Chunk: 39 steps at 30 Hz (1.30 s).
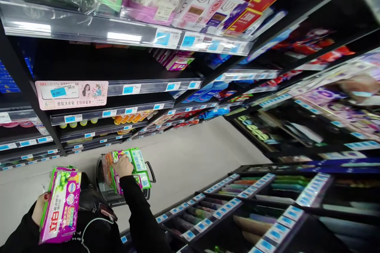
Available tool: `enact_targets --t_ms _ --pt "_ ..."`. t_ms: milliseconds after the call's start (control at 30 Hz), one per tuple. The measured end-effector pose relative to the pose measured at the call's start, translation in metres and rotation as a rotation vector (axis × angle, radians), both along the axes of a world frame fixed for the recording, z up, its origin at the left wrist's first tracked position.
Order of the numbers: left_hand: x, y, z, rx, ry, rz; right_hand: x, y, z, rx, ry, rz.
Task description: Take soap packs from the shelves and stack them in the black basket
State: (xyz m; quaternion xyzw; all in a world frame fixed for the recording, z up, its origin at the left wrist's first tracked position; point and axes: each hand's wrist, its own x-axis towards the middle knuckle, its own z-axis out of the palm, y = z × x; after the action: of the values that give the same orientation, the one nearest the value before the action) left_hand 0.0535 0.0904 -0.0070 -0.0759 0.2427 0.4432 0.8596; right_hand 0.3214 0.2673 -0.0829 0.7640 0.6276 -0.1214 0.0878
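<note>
Left hand [38, 208] clamps near purple pack [61, 205]; right hand [123, 166], grip unclear, seemingly arranges packs [139, 160] in basket [117, 199]; next move likely needs room

Head view (single); downward, hands [40, 210] [123, 165] near

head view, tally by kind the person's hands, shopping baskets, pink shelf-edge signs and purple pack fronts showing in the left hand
Hands: 2 (left hand, right hand)
Baskets: 1 (dark basket)
Pink signs: 1 (pink sign)
Pack fronts in left hand: 1 (purple pack)
Total: 5
Packs in the basket overlap, so not counted.
</note>
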Motion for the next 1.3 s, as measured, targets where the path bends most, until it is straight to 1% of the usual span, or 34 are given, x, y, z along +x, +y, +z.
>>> enact_targets --t_ms 167,333,433,633,800,933,1100,1300 --pt "0.003 -0.004 -0.006 -0.008 -0.027 -0.011 0.002 -0.006 -0.004 0.005 -0.028 0.058" --pt "0.009 -0.013 -0.015 -0.008 -0.059 0.036 -0.011 -0.02 -0.013 0.018 -0.083 0.136" --pt "0.013 -0.021 -0.017 -0.03 -0.088 0.054 -0.015 -0.027 -0.021 -0.019 -0.102 0.122" --pt "0.014 -0.035 -0.018 -0.06 -0.145 0.111 -0.008 -0.029 -0.033 -0.048 -0.076 0.079" --pt "0.011 -0.035 -0.023 -0.064 -0.178 0.142 -0.005 -0.03 -0.035 -0.031 -0.069 0.055" --pt "0.011 -0.034 -0.025 -0.048 -0.183 0.14 -0.004 -0.031 -0.036 0.006 -0.039 0.065" --pt "0.013 -0.034 -0.024 -0.031 -0.198 0.108 -0.004 -0.031 -0.036 0.044 -0.028 0.063" --pt "0.01 -0.03 -0.021 -0.029 -0.215 0.094 -0.002 -0.028 -0.036 0.035 -0.026 0.08"
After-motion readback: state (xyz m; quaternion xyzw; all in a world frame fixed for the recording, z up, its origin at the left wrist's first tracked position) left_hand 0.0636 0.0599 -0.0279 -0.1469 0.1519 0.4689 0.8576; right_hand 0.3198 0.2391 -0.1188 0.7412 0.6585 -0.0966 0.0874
